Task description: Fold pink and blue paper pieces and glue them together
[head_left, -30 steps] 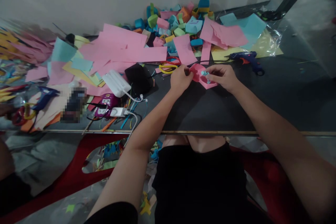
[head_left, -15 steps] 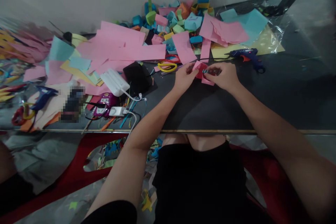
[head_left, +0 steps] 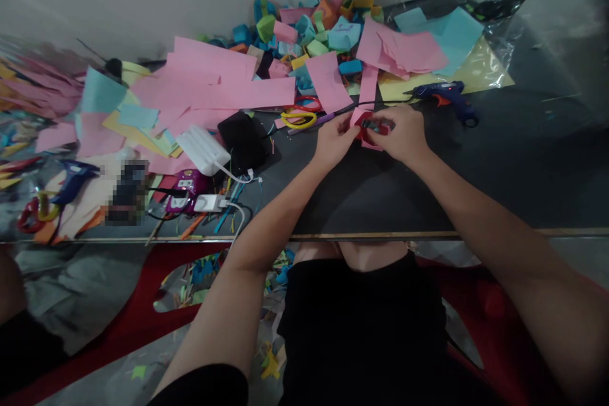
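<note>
Both hands meet over the dark table (head_left: 499, 165), pinching a small pink paper piece (head_left: 365, 128) with a bit of blue on it. My left hand (head_left: 333, 138) grips its left edge with closed fingers. My right hand (head_left: 403, 133) curls over its right side, covering much of it. Yellow and red scissors (head_left: 299, 115) lie just behind my left hand. A blue glue gun (head_left: 445, 96) rests behind my right hand.
Pink, blue and yellow paper sheets (head_left: 214, 85) cover the table's left and back, with a heap of folded paper shapes (head_left: 314, 25) by the wall. A white charger (head_left: 205, 150), a black pouch (head_left: 243, 138) and cables lie left. Another glue gun (head_left: 71, 179) sits at the far left.
The pink piece has been folded smaller between my hands, and my right hand has closed further over it. The view has shifted slightly.
</note>
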Motion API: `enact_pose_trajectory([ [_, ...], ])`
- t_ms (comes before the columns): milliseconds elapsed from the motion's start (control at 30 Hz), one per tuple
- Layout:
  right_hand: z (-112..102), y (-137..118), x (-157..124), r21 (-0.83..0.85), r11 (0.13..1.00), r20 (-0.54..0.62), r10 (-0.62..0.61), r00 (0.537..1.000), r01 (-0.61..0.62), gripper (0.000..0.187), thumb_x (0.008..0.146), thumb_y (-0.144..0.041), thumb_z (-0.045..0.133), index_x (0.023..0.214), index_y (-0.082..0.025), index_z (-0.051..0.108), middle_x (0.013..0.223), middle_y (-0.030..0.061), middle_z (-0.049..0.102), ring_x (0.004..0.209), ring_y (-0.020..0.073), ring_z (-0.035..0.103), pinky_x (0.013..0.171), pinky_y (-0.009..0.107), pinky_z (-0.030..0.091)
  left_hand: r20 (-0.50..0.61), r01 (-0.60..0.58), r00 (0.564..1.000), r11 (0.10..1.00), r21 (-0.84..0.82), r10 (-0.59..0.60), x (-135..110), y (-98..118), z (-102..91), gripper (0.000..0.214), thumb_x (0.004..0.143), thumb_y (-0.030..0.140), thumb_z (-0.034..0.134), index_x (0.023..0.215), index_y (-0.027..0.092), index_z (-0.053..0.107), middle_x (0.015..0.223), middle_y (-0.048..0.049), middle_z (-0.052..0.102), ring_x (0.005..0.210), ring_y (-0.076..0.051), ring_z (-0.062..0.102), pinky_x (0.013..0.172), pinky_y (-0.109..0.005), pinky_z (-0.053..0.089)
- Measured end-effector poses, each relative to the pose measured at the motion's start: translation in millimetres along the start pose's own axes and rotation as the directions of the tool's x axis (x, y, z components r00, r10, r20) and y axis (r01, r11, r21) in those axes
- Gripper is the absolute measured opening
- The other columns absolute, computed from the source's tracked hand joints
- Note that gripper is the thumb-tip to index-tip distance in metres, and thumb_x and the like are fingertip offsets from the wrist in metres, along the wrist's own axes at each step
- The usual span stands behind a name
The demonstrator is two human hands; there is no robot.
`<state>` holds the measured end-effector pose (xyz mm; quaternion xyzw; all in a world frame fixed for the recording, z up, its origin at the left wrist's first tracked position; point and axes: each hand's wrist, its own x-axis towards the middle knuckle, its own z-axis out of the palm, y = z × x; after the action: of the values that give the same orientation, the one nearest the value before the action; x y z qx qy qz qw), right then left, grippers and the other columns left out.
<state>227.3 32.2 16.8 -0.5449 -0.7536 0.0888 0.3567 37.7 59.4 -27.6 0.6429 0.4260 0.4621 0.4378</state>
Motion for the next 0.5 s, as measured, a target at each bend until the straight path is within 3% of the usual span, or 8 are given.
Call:
enact_pose_trajectory([
  [333,-1.2,3.4,-0.1,0.084,0.996,-0.029,-0.008,1.000,0.011,0.021,0.081,-0.033,0.071,0.097,-0.023,0.080,0.088,0.0073,0.077,0.082,0.0252,0.067,0.079,0.042,0.053,-0.078,0.031,0.996,0.999,-0.012,-0.032,0.4,4.7,0.5,0.032,0.092,0.028,0.069,0.122,0.020,0.077,0.120,-0.0060,0.082,0.112,-0.023,0.077,0.099,-0.036,0.063],
  [500,1.5,3.1,0.5,0.063,0.998,-0.017,0.022,1.000,-0.021,0.023,0.080,-0.033,0.072,0.097,-0.021,0.081,0.084,0.0069,0.077,0.079,0.0244,0.068,0.076,0.040,0.052,-0.059,0.009,0.998,0.999,0.040,-0.006,0.0,5.5,1.8,0.032,0.093,0.031,0.069,0.123,0.019,0.077,0.118,-0.0067,0.082,0.112,-0.022,0.077,0.100,-0.034,0.063],
])
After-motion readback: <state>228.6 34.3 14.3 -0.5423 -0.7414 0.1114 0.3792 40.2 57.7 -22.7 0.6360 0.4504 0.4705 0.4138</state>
